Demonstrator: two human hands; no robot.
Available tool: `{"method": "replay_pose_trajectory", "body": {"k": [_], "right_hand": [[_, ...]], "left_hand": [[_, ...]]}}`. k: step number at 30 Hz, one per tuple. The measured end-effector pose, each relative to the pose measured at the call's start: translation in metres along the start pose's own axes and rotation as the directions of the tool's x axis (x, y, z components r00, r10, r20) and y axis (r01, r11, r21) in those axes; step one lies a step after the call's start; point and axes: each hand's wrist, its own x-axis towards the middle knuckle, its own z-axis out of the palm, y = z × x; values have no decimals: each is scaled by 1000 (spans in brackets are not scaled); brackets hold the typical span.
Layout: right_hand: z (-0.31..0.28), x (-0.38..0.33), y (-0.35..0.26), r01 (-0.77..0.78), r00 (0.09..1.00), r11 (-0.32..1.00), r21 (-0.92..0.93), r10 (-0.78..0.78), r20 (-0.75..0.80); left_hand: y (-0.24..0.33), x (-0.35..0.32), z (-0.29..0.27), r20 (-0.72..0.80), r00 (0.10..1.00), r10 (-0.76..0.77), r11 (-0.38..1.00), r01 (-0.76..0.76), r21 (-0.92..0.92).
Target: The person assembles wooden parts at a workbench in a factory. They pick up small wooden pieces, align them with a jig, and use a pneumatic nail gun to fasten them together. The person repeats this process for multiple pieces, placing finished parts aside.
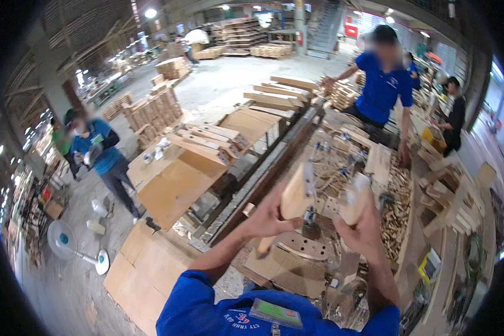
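My left hand grips a pale wooden piece with dark holes along one face, raised above the workbench. A second pale wooden piece, blurred at its upper end, is in my right hand. The two pieces are held apart, side by side. Below them, a curved wooden part with several holes lies on the bench near a cardboard sheet. Metal clamps and more wooden parts sit on the bench beyond my hands.
Many small wooden dowels fill a trough along the bench's right side. A co-worker in blue stands across the bench, one hand near the dowels. Left of a metal rail, wooden parts lie on cardboard. A standing fan is at lower left.
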Motion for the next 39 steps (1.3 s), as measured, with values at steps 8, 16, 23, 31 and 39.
{"method": "replay_pose_trajectory", "body": {"k": [8,16,23,31,39], "right_hand": [[-17,33,-48,-102,932,944,-313,201,303],[-27,25,-65,-67,913,891,-448,236,333],[-31,13,-64,-88,890,853,-515,300,344],[-33,2,-62,-98,891,815,-571,327,314],[-24,13,-18,-271,930,865,-423,348,115]], "left_hand": [[48,-6,-11,-20,998,62,875,-45,482],[69,1,-1,8,1000,12,790,-14,612],[67,6,5,162,983,-87,679,-60,731],[56,13,18,275,961,23,710,-210,672],[40,85,2,431,902,-21,642,-318,697]]}}
